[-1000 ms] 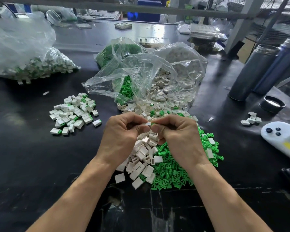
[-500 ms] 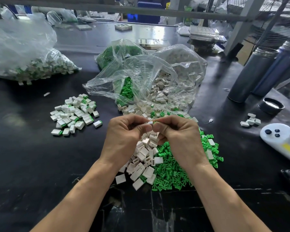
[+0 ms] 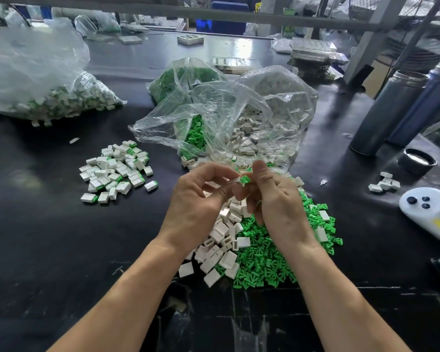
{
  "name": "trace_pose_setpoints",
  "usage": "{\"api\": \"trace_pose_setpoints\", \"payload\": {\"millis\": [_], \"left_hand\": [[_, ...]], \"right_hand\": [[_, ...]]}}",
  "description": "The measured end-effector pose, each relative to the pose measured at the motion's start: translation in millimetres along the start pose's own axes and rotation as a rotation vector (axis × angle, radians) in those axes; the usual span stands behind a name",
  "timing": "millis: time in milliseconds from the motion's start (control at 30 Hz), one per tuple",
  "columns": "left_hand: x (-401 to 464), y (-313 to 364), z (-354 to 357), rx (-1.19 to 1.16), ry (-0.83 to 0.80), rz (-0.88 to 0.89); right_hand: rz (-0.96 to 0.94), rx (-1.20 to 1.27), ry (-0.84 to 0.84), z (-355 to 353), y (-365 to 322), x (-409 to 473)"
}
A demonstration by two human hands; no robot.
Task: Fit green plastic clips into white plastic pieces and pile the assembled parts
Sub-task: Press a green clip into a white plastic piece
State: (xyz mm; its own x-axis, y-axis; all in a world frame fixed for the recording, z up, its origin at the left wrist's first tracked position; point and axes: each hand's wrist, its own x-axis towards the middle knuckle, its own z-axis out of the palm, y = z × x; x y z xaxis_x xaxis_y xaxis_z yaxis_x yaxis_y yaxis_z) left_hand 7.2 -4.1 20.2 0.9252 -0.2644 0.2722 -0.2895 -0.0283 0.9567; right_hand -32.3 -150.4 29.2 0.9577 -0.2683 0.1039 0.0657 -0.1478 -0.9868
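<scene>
My left hand [image 3: 197, 199] pinches a small white plastic piece [image 3: 236, 180] at its fingertips. My right hand [image 3: 277, 199] holds a green clip [image 3: 245, 179] against the end of that white piece, thumb raised. Both hands hover above a heap of loose white pieces [image 3: 222, 240] and a heap of green clips [image 3: 269, 257] on the black table. A pile of assembled white-and-green parts [image 3: 117, 171] lies to the left of my hands.
An open clear bag [image 3: 239, 118] with green clips and white pieces lies behind my hands. A bag of assembled parts [image 3: 48, 97] sits far left. Two metal flasks [image 3: 391, 110], a black lid [image 3: 419, 161], several white pieces [image 3: 385, 184] and a white tool [image 3: 427, 209] stand at right.
My hands were pressed together fist to fist; now they have parted slightly and my right thumb has lifted, showing the green clip at the end of the white piece.
</scene>
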Motion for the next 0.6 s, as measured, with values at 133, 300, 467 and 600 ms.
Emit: {"api": "trace_pose_setpoints", "payload": {"millis": [133, 300, 467, 600], "left_hand": [[-2.2, 2.9, 8.6, -0.081, -0.026, -0.011], [-3.8, 1.0, 13.5, -0.184, -0.039, -0.038], [-4.4, -2.3, 18.6, -0.205, -0.041, -0.034], [-3.8, -2.5, 21.0, -0.203, -0.012, -0.047]], "right_hand": [[0.041, 0.033, -0.076, 6.8, -1.1, -5.4], [-0.024, 0.097, -0.065, 12.9, -6.4, -7.4], [-0.035, 0.123, 0.006, 17.7, -3.1, -4.2], [-0.059, 0.034, 0.097, 23.1, 4.3, 2.2]]}}
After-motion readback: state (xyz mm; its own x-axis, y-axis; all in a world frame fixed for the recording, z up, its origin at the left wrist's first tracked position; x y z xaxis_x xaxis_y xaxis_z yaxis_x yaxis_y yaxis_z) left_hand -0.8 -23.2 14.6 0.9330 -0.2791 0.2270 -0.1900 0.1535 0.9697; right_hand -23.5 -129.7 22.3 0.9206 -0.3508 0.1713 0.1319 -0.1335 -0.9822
